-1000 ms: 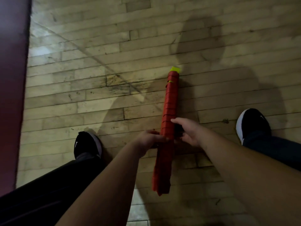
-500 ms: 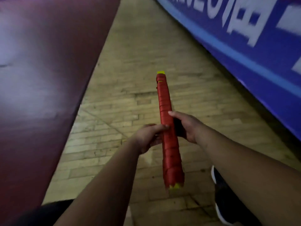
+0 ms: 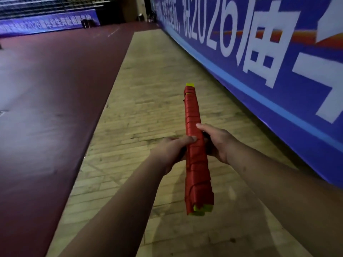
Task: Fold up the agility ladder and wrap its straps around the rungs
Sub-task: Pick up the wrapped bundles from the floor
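The folded agility ladder [image 3: 196, 154], a long bundle of yellow-green plastic rungs [image 3: 203, 208] wound in red fabric straps [image 3: 193, 112], hangs above the pale wooden floor [image 3: 148, 112], gripped mid-length by the left hand [image 3: 169, 151] and right hand [image 3: 216, 143]. Folding and wrapping look done; likely only securing the strap end remains.

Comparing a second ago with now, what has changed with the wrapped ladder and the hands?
The wrapped ladder has come up from low over the wooden floor between the shoes and now points ahead beside the blue banner. The view has lifted, so the shoes are out of sight. Nothing was taken or released: the left hand and right hand still grip its middle, and the wrap looks unchanged.
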Tool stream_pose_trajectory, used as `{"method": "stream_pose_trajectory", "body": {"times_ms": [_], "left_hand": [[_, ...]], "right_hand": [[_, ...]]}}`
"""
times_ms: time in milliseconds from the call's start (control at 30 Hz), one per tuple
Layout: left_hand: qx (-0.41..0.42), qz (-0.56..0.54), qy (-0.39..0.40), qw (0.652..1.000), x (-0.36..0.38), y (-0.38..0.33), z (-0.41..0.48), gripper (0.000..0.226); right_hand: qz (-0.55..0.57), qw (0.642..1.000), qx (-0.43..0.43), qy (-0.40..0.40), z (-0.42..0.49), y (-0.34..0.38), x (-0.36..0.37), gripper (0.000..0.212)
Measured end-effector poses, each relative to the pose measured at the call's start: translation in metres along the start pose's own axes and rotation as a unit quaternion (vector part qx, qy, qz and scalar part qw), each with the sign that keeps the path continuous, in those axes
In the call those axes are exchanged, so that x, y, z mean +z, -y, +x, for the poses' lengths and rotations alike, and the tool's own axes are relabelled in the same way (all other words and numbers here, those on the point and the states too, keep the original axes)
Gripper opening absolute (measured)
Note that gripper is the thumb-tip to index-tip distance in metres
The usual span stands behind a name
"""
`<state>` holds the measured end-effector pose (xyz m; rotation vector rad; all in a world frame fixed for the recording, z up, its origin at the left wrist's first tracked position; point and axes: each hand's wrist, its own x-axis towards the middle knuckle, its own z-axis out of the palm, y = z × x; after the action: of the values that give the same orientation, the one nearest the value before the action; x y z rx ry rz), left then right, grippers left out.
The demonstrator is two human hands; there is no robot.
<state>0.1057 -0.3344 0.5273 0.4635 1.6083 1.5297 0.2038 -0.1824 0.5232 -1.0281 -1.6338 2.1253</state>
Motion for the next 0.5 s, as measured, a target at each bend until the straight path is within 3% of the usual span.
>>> {"method": "stream_pose_trajectory", "body": {"times_ms": [233,400,500], "left_hand": [[0.007,0.008,0.019,1.000,0.056,-0.127,0.071,0.047],[0.022,0.001,0.095,0.995,0.136,-0.287,0.066,0.043],[0.033,-0.002,0.136,0.990,0.190,-0.391,0.051,0.049]], "right_hand": [[0.023,0.998,0.004,-0.055,0.036,0.135,-0.047,0.042],[0.046,0.993,-0.023,-0.105,-0.002,0.297,-0.097,0.045],[0.051,0.987,-0.045,-0.146,-0.041,0.408,-0.125,0.058]]}}
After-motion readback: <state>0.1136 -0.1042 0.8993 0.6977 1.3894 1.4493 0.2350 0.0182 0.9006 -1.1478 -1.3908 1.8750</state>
